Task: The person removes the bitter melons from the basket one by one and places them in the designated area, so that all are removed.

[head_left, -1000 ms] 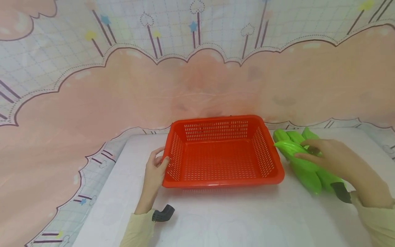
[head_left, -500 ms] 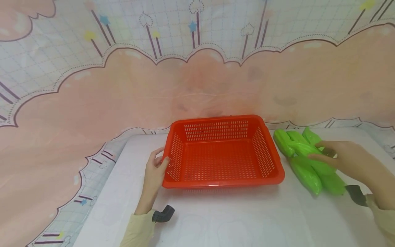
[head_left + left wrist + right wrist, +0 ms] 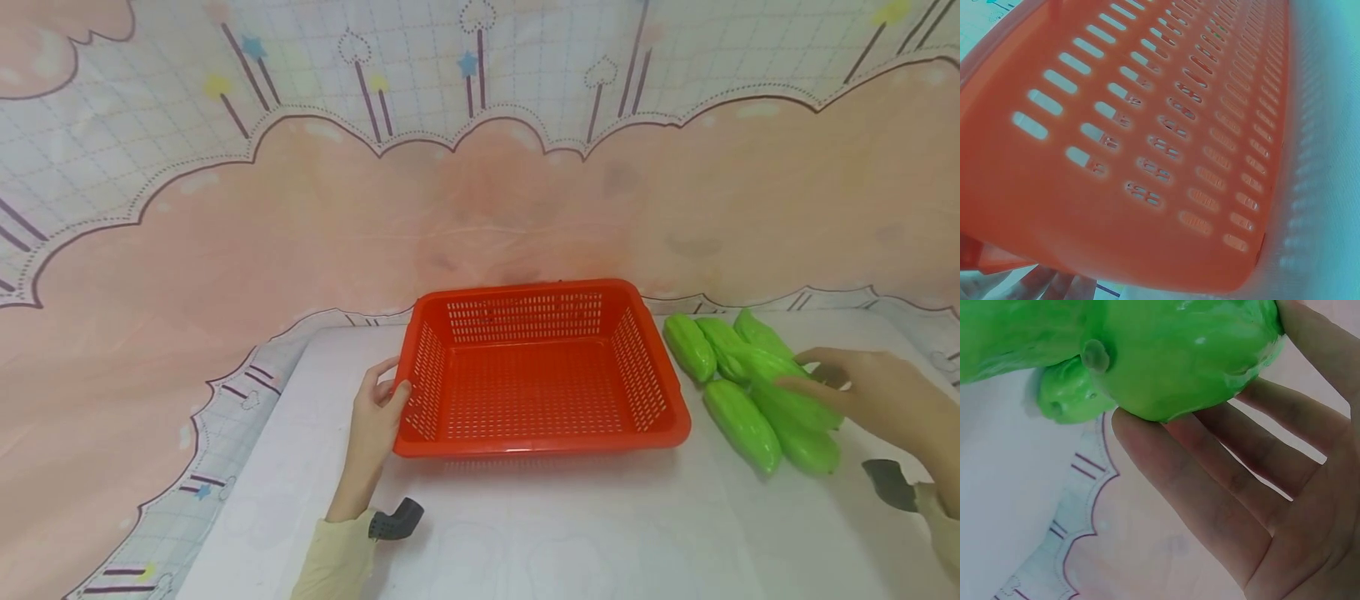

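Note:
A red plastic basket (image 3: 532, 392) with slotted walls stands in the middle of the white table in the head view. My left hand (image 3: 378, 412) grips its left rim, thumb on top and fingers outside. In the left wrist view the slotted basket wall (image 3: 1116, 206) fills most of the picture, with the fingers (image 3: 1054, 284) below. To the right of the basket, my right hand (image 3: 870, 387) holds a long, glossy green vegetable (image 3: 798, 404) between thumb and fingers, over several similar ones. Up close, its rounded end (image 3: 1179, 362) lies between thumb and fingertips.
Other green vegetables (image 3: 742, 425) lie in a cluster near the basket's right side. A printed pink cloth (image 3: 525, 208) hangs behind the white tabletop (image 3: 562, 533). A black wrist piece (image 3: 397, 518) juts from the left sleeve.
My right hand has moved right, away from the basket, carrying the green vegetable over the cluster. The vegetables beneath show more clearly. My left hand and the basket stay in place.

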{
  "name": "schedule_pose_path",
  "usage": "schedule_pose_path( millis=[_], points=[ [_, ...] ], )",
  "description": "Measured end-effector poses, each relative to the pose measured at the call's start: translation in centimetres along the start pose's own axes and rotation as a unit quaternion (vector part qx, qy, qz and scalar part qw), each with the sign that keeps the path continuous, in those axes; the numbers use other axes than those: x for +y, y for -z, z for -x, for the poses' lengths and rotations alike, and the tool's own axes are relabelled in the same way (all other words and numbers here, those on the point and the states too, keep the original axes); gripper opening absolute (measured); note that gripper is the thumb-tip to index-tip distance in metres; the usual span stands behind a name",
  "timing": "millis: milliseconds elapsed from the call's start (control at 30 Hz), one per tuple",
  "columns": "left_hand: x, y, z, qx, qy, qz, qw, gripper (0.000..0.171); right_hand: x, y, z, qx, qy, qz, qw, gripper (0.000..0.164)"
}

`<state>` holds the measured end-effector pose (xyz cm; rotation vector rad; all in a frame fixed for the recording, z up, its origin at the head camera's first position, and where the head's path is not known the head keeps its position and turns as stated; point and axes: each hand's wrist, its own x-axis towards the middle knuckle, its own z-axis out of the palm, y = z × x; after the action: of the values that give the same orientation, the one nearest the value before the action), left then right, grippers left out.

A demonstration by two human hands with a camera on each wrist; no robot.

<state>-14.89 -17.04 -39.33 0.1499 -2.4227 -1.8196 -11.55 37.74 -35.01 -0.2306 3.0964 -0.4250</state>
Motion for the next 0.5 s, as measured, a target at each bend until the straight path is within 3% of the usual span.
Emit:
schedule_pose_path(
  millis=[300,500],
  points=[
    [0.0,0.0,-0.1,-0.001,0.003,0.004,1.0000,0.044,1.6,-0.4,0.6,0.016,-0.015,-0.013,1.000,0.062],
    [0.1,-0.1,-0.1,0.000,0.004,0.002,1.0000,0.044,2.9,-0.5,0.9,0.002,-0.059,-0.035,0.998,0.066]
  ],
)
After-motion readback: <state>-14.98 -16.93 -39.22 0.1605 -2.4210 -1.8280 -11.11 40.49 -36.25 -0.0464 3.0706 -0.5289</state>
